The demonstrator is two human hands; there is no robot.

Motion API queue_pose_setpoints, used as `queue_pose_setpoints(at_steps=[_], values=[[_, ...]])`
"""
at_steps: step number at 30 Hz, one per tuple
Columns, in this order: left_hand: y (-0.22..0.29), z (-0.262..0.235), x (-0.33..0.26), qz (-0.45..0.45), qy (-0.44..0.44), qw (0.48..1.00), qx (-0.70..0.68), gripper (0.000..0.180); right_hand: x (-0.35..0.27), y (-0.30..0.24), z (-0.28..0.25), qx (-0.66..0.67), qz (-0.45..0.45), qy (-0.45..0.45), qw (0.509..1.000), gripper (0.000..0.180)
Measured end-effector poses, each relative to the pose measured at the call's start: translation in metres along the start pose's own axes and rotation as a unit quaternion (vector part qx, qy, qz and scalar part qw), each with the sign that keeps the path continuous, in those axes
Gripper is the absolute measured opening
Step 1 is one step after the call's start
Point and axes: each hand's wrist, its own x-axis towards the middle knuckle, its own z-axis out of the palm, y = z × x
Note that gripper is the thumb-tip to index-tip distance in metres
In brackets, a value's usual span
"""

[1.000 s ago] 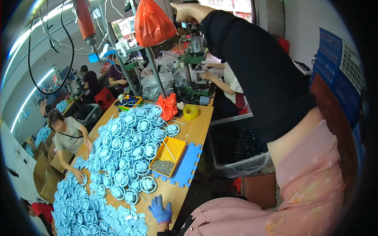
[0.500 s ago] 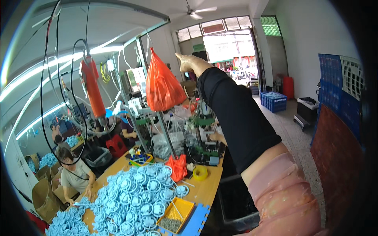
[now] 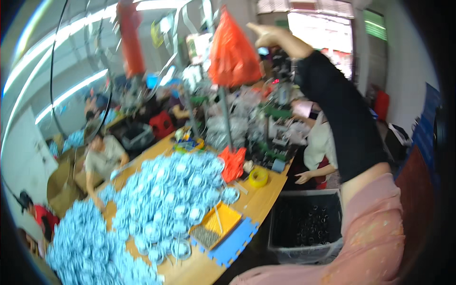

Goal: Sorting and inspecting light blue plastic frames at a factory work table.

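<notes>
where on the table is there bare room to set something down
The table has two larger bare patches: between the yellow tape roll and blue foam mat, by the right edge; and at the near end, between the mat and the light-blue plastic parts. Crowded: left and middle, heaped with those parts, and the far end around the crumpled red bag.

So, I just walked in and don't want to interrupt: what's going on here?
The camera wearer's right hand is raised, blurred, just right of a hanging orange-red plastic bag in the view; nothing can be seen in its grip. The left hand is out of view. Light-blue round parts lie heaped on the table, beside a yellow tray of small pieces on a blue foam mat. Across the table, a co-worker has one hand at the parts.
</notes>
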Motion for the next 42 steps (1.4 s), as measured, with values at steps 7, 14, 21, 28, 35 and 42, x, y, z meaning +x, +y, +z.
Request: queue_pose_setpoints(at_steps=[7,14,21,28,35,42], values=[[0.024,0.078,0.087,-0.283,0.348,0.81,-0.378,0.089,-0.194,-0.092,0.2,0.17,-0.157,-0.222,0.947,0.083],[-0.006,0.092,0.167,-0.2,0.447,0.816,-0.307,0.088,-0.429,-0.121,0.395,0.35,0.001,-0.454,0.819,0.077],[-0.05,0.104,0.159,-0.135,0.435,0.808,-0.373,0.081,-0.493,-0.287,0.46,0.36,-0.053,-0.556,0.747,0.054],[-0.131,0.134,0.17,-0.327,0.534,0.649,-0.432,0.082,-0.502,-0.378,0.502,0.392,-0.118,-0.565,0.716,0.035],[-0.21,0.084,0.161,-0.367,0.234,0.683,-0.586,0.098,-0.535,-0.448,0.585,0.507,-0.052,-0.631,0.585,0.029],[-0.21,0.079,0.157,-0.387,0.234,0.644,-0.617,0.094,-0.53,-0.553,0.622,0.496,-0.013,-0.578,0.648,0.014]])
